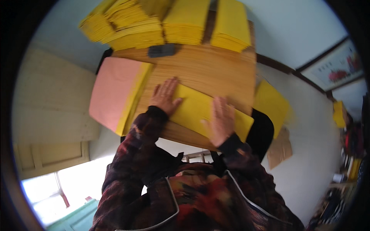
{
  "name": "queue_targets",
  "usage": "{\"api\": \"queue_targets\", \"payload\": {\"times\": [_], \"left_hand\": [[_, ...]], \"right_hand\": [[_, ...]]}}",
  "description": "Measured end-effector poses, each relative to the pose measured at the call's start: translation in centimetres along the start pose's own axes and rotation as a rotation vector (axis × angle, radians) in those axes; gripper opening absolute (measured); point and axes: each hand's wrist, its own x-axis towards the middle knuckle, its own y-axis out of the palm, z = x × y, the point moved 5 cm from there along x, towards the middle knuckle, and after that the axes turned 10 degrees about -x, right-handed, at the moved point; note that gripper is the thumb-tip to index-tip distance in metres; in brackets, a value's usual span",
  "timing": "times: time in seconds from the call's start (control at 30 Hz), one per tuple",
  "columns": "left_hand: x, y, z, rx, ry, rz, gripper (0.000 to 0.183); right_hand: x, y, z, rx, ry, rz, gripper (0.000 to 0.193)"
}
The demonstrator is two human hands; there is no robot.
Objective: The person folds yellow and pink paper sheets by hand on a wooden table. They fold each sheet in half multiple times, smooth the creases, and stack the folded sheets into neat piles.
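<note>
A folded yellow paper [192, 106] lies slantwise on the wooden table near my body. My left hand [165, 97] rests at its left end, palm down, fingers stretched out and partly on the bare wood. On the paper's right half lies my right hand [222, 121], fingers extended and a little blurred by motion. Neither hand grips anything. To the left of my left hand is a pile of large sheets [117, 94], pink on top with a yellow strip along the right side.
Behind, several stacks of folded yellow paper [184, 23] line the far edge of the wooden table [200, 63]. A dark grey block [162, 50] sits before them. Off the table's right side are more yellow sheets [271, 106] and a brown cardboard piece [280, 149].
</note>
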Motion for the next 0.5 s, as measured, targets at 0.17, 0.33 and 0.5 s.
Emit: {"api": "queue_targets", "payload": {"times": [0.17,0.33,0.5], "left_hand": [[0.2,0.3,0.3,0.053,0.060,-0.031,0.072],[0.0,0.6,0.7,0.043,0.117,-0.080,0.068],[-0.1,0.6,0.9,0.044,0.104,-0.081,0.068]], "right_hand": [[2.0,2.2,3.0,0.124,-0.024,-0.009,0.077],[-0.8,2.9,0.1,0.093,0.035,-0.054,0.088],[-4.0,1.5,-4.6,0.019,0.156,-0.010,0.093]]}}
